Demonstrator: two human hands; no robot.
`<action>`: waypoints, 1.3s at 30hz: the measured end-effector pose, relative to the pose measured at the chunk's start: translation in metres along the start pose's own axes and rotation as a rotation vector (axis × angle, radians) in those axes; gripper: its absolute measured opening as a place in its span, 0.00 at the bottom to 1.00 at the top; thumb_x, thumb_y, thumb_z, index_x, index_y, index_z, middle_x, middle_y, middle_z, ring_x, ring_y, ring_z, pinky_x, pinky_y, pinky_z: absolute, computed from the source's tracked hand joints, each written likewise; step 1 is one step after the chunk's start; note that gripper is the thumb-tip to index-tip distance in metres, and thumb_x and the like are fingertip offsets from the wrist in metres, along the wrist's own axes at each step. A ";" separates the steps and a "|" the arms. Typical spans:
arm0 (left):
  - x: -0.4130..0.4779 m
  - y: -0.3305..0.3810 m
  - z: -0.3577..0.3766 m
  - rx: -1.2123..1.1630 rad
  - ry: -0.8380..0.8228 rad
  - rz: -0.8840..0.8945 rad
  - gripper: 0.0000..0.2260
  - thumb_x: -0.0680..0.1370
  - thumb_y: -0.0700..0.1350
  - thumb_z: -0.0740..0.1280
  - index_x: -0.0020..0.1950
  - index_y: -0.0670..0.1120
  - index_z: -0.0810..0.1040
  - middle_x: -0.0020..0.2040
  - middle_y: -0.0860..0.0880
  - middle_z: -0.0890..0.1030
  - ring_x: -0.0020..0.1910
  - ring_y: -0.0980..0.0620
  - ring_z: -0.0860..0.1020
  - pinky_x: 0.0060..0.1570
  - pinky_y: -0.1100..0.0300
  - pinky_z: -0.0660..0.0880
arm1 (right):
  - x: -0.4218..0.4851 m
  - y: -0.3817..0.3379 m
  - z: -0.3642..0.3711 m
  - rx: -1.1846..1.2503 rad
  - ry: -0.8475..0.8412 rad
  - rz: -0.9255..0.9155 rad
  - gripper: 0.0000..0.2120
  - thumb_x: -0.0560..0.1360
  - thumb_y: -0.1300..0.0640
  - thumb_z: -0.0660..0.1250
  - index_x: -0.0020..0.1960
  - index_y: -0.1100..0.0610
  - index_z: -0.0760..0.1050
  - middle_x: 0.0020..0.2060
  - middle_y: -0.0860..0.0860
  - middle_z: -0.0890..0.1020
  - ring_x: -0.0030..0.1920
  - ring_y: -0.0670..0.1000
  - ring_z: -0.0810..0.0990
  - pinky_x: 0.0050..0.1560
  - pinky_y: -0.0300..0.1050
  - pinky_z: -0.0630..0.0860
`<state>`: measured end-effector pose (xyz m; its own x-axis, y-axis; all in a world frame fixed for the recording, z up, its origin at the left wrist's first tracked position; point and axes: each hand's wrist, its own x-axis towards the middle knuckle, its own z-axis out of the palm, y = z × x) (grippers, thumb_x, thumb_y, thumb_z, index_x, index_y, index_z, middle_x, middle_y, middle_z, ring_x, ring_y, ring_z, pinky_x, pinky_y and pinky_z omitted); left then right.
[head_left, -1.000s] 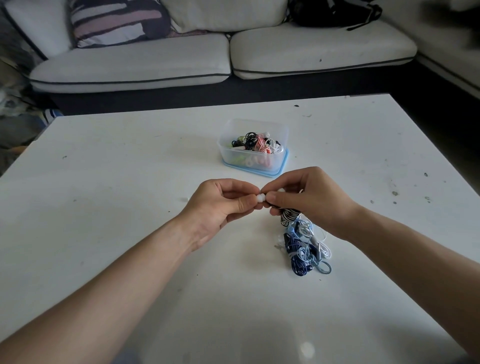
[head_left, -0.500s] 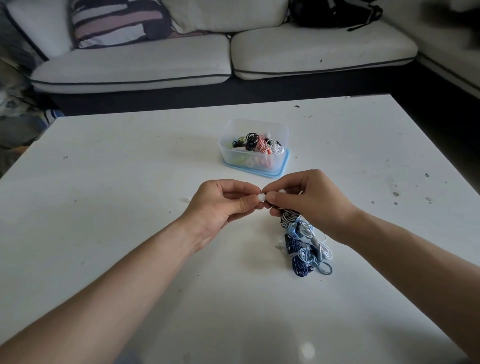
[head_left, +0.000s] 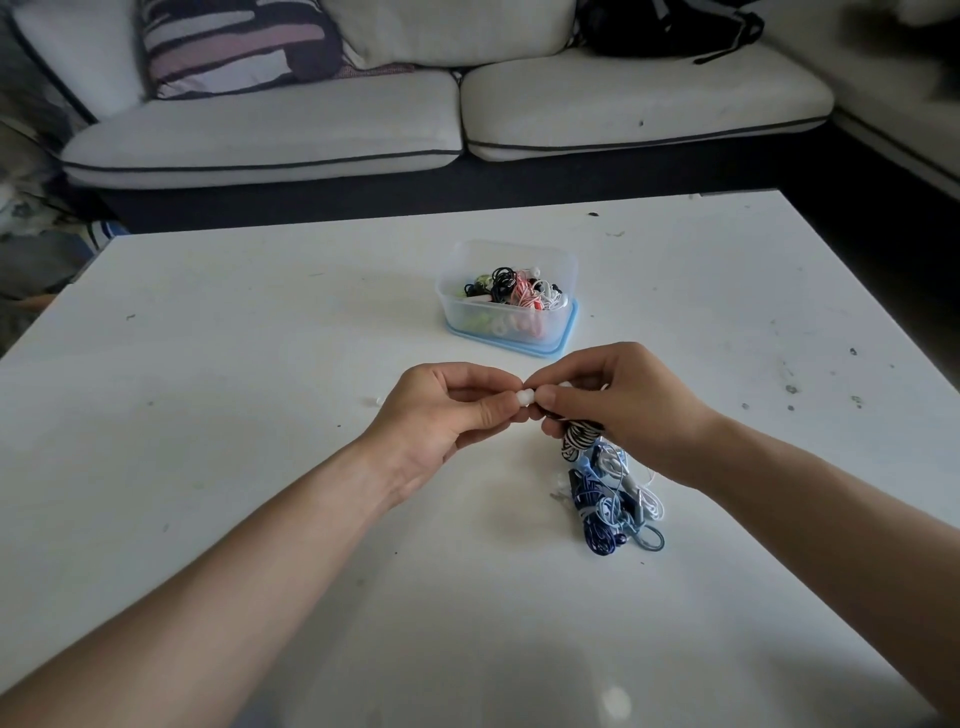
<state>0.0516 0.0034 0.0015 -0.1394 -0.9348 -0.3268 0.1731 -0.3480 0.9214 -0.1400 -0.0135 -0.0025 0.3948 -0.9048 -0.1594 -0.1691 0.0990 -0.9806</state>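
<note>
Well to the left of the pinch, a small clear bit (head_left: 375, 401) lies on the white table (head_left: 249, 364). Next comes the left hand (head_left: 447, 410), its thumb and forefinger curled and nipping a small white nub (head_left: 527, 397). The nub sits just where the two hands meet, held above the table. Straight beyond that point, apart from the hands, stands a clear tub (head_left: 569, 270) of coiled cords. On the nub's other side the right hand (head_left: 623, 405) pinches it too, and a black-and-white striped cord (head_left: 579, 439) hangs from under its curled fingers. Below the grip and a little right, a tangle of blue cords (head_left: 608, 512) lies on the table. Over the last second almost nothing has moved: both hands have kept the same pinch at the same spot. I judge this to be fine work still going on, fitting or freeing the nub at the cord's end, and not yet finished.
</note>
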 end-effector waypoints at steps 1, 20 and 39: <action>0.000 0.000 0.000 0.000 -0.001 0.002 0.10 0.63 0.37 0.74 0.43 0.41 0.82 0.38 0.43 0.85 0.38 0.50 0.85 0.36 0.68 0.77 | 0.000 0.000 0.000 0.009 -0.001 0.005 0.05 0.76 0.65 0.70 0.49 0.62 0.85 0.43 0.63 0.85 0.38 0.52 0.82 0.43 0.44 0.80; 0.001 0.000 -0.001 0.027 -0.001 0.019 0.11 0.63 0.39 0.74 0.44 0.41 0.82 0.37 0.43 0.85 0.38 0.51 0.85 0.35 0.68 0.76 | 0.003 0.004 0.000 0.105 -0.012 0.022 0.05 0.76 0.65 0.70 0.50 0.65 0.84 0.45 0.67 0.84 0.38 0.52 0.80 0.41 0.40 0.78; 0.004 -0.003 -0.005 0.078 -0.027 0.027 0.10 0.63 0.42 0.75 0.43 0.44 0.82 0.38 0.44 0.84 0.39 0.50 0.83 0.37 0.65 0.77 | 0.004 0.005 0.001 0.174 -0.009 0.026 0.04 0.75 0.66 0.70 0.48 0.64 0.84 0.42 0.62 0.85 0.36 0.51 0.81 0.39 0.39 0.78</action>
<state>0.0552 -0.0001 -0.0035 -0.1624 -0.9411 -0.2965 0.1006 -0.3147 0.9439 -0.1380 -0.0161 -0.0086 0.4002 -0.8975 -0.1854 -0.0207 0.1935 -0.9809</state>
